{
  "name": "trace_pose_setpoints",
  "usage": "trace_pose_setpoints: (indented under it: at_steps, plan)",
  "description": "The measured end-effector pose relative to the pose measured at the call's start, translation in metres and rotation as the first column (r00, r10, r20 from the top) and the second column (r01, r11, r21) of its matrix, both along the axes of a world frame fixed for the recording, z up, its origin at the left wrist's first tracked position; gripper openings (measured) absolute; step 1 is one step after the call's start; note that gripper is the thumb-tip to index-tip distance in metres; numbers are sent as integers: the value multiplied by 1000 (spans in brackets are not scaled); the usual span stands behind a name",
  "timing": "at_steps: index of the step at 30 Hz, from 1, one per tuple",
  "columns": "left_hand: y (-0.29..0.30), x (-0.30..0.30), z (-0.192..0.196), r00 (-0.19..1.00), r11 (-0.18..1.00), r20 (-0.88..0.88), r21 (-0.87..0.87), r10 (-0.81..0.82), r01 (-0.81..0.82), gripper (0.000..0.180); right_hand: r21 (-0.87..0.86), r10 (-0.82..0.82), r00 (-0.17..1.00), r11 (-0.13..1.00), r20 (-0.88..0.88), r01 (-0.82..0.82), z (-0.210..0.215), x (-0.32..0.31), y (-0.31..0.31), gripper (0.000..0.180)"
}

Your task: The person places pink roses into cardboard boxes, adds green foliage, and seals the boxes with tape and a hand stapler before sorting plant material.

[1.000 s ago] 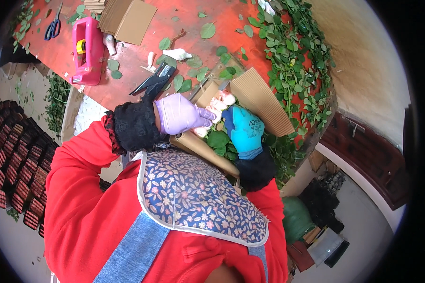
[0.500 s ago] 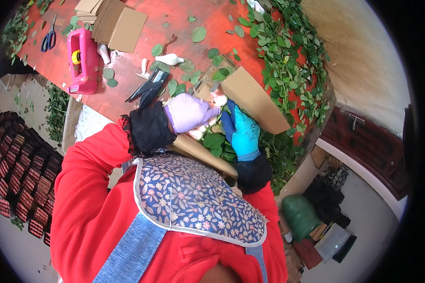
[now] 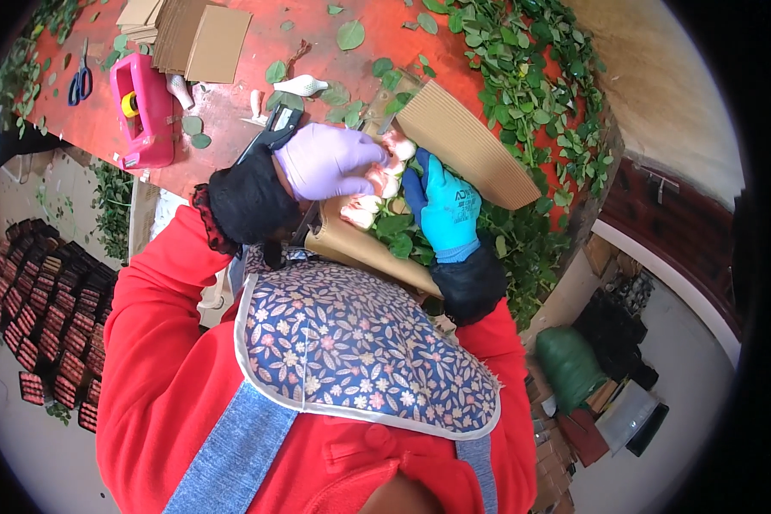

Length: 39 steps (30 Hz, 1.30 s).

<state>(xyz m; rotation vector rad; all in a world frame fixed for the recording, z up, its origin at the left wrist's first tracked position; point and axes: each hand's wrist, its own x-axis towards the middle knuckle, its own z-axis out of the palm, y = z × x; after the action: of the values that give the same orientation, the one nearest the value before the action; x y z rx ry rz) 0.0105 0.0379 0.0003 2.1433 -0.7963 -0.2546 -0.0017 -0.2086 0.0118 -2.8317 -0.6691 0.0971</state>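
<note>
My left hand (image 3: 327, 160), in a lilac glove with a black cuff, presses down on several pale pink rose heads (image 3: 382, 182) lying in a folded sheet of brown corrugated cardboard (image 3: 463, 146). My right hand (image 3: 445, 208), in a blue glove, grips the green leafy stems (image 3: 396, 231) of the same bunch just below the blooms. The cardboard's lower flap (image 3: 360, 250) runs under both hands toward my floral apron. Part of the bunch is hidden by my hands.
The red table (image 3: 240, 103) holds a pink tape dispenser (image 3: 144, 110), blue scissors (image 3: 80, 81), a stack of cardboard sheets (image 3: 199, 38), a black stapler (image 3: 274, 133), loose leaves and white scraps. Green cuttings (image 3: 531, 77) pile at the right. Dark crates (image 3: 43, 317) stand on the floor at left.
My left hand has slid further over the rose heads. My right hand has stayed on the stems while the bunch and cardboard shifted slightly in view.
</note>
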Motion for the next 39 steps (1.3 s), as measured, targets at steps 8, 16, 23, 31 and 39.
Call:
trace_pose_setpoints:
  at_steps: [8, 16, 23, 31, 39]
  plan:
    - [-25, 1, -10, 996, 1000, 92, -9, -4, 5, 22, 152, 54, 991, 986, 119, -72, 18, -1, -3, 32]
    - [-26, 9, -10, 996, 992, 63, 111, -69, 61, 33, -106, 277, 924, 944, -264, -313, 35, -30, -11, 23]
    - [-26, 10, -11, 994, 995, 87, 86, -58, 51, 26, -339, 301, 919, 862, -253, -376, 16, -30, -4, 7]
    - [-25, 8, -18, 991, 997, 121, 56, -51, 45, 34, -290, 296, 913, 881, -281, -374, 12, -27, -9, 6]
    - [-31, 6, -2, 996, 960, -23, 266, -88, 91, 52, -87, 255, 944, 957, -209, -278, 38, -34, -2, 14]
